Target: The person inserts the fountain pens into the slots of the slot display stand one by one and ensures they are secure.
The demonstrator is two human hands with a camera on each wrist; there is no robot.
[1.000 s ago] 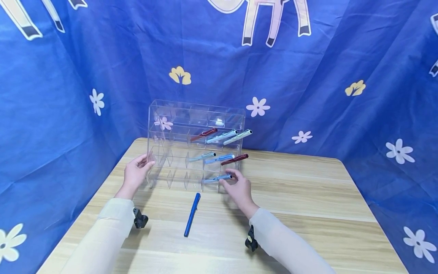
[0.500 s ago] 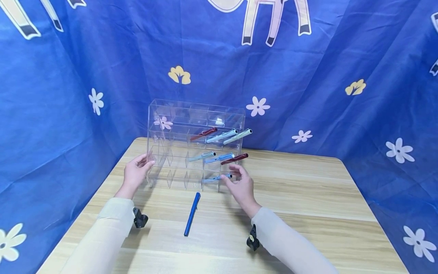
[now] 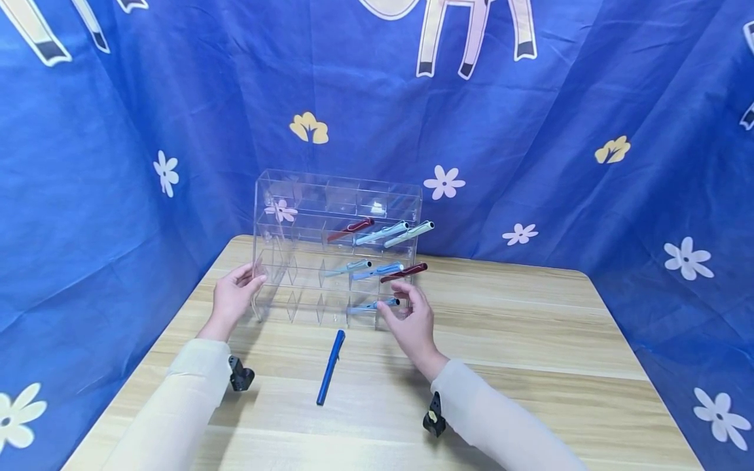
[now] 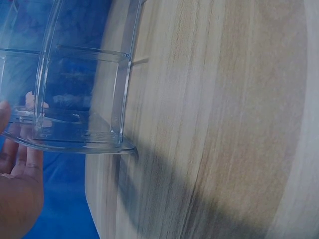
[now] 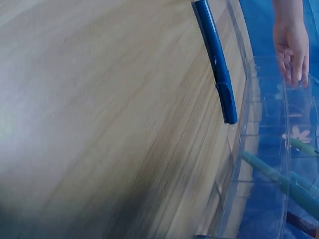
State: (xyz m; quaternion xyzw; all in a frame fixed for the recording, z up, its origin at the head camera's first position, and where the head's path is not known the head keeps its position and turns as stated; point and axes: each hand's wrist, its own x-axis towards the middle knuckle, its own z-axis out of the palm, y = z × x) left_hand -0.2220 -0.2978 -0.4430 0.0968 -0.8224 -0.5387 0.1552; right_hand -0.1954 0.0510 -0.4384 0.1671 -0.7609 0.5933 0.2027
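A clear acrylic pen rack [image 3: 338,219] stands on the table, several pens slanting out of its right-hand compartments. My left hand [image 3: 232,299] grips its left side wall; in the left wrist view, fingers of that hand [image 4: 20,196] show behind the clear panel. By the lowest row, my right hand [image 3: 412,327] has thumb and fingers spread around the outer end of a light blue pen [image 3: 366,307], with a gap visible there. A dark blue pen [image 3: 331,367] lies in front of the rack, also seen in the right wrist view [image 5: 217,62].
Two dark red pens, one upper [image 3: 351,230] and one lower [image 3: 404,273], jut from the rack among pale blue and green ones. A blue patterned curtain [image 3: 518,157] hangs behind the wooden table [image 3: 518,353].
My right hand has shifted slightly right and up, then a little back left, while the light blue pen stays in its compartment. The left hand and the dark blue pen keep their places.
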